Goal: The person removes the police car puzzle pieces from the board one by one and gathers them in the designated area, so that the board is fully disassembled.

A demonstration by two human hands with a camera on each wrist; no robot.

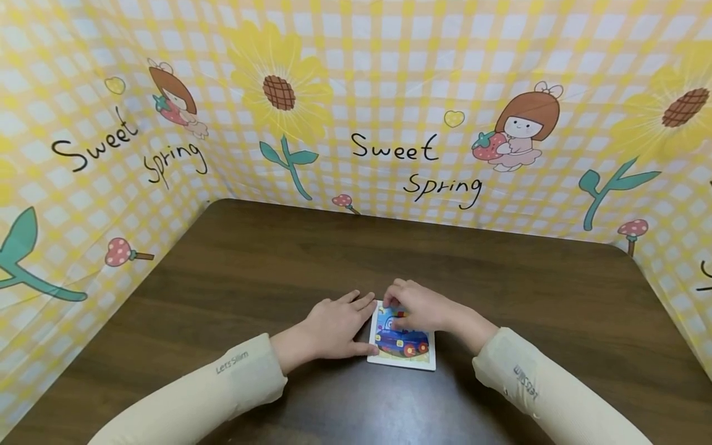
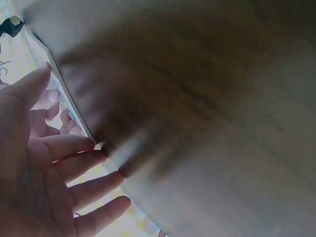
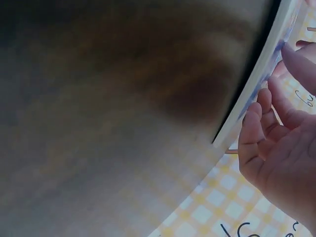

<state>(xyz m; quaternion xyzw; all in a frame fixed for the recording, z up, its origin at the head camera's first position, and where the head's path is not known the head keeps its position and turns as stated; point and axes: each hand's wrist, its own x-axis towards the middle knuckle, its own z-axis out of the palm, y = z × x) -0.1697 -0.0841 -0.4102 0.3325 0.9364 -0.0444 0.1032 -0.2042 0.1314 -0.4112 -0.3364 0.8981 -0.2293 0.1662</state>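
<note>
A small flat picture board (image 1: 392, 341) lies on the table, with a white border and a colourful picture of a blue vehicle with red-and-yellow wheels. At its left edge, my left hand (image 1: 337, 327) rests with spread fingers, thumb and fingertips touching the border. My right hand (image 1: 421, 307) reaches over the board's upper right part. Its fingers are bent and its thumb is apart from them, the tips on the picture. In the right wrist view, the board's white edge (image 3: 253, 81) runs beside the right hand's fingers (image 3: 252, 128). No lifted piece shows between them.
The dark wooden table (image 1: 267, 259) extends around the board. A yellow checked cloth (image 1: 389, 74) with flowers and lettering stands as a wall along the back and sides. Pale sleeves (image 1: 250, 371) cover both forearms.
</note>
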